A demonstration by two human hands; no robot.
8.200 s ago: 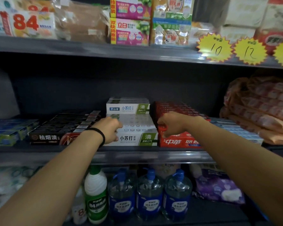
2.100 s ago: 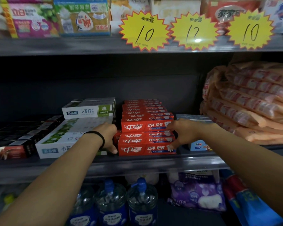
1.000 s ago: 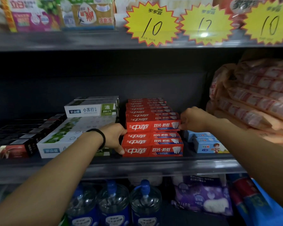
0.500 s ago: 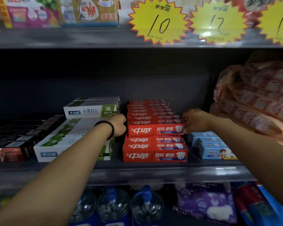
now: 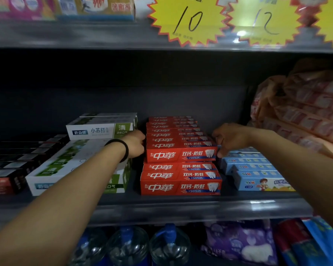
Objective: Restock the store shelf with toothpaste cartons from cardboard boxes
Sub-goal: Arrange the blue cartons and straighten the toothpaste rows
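Observation:
Red toothpaste cartons (image 5: 181,155) lie in two layers in the middle of the dark shelf (image 5: 161,208), the upper layer set further back than the lower front row (image 5: 181,187). My left hand (image 5: 135,144), a black band on its wrist, is curled against the left end of the upper layer. My right hand (image 5: 229,138) is curled against the right end of the same layer, fingertips on the front carton's corner. White-and-green cartons (image 5: 100,129) are stacked to the left, and blue children's cartons (image 5: 258,181) lie to the right.
Black cartons (image 5: 17,160) fill the shelf's far left. Orange wrapped packs (image 5: 306,112) are piled at the right. Yellow price stars (image 5: 186,20) hang from the shelf above. Below stand clear blue-capped bottles (image 5: 127,246) and a purple bag (image 5: 238,244).
Both hands moved from the white-green and lower red cartons up to the two ends of the upper red layer, which has been squared up. The view has come closer.

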